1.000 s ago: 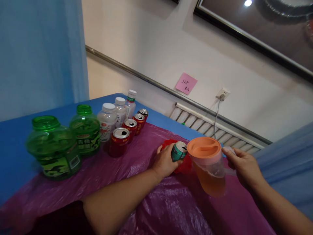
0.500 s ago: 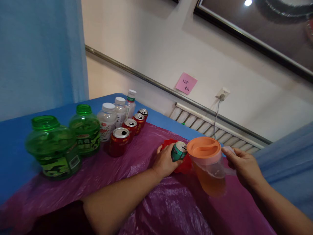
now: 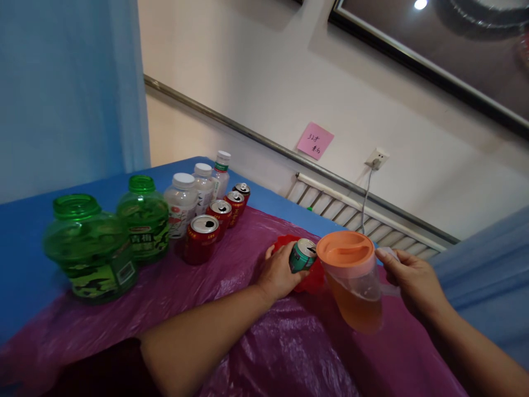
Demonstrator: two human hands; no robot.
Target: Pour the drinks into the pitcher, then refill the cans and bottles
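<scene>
Green can [image 3: 300,261]: located just left of the pitcher [image 3: 353,306], top leaning toward it. Left hand [image 3: 280,273]: wrapped around the can. Right hand [image 3: 413,280]: closed on the pitcher's handle [image 3: 390,290]. Red bowl [image 3: 312,280]: behind and left of the pitcher. Red cans [image 3: 201,247], white-capped bottles [image 3: 181,214] and green jars [image 3: 145,231]: successively farther left of the pitcher, on the bench [image 3: 25,248].

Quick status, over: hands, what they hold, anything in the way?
Left hand gripping green can. Right hand holding pitcher, tilted toward can, liquid inside. Red object partly hidden by left hand; no obstruction seen between can and pitcher.
</scene>
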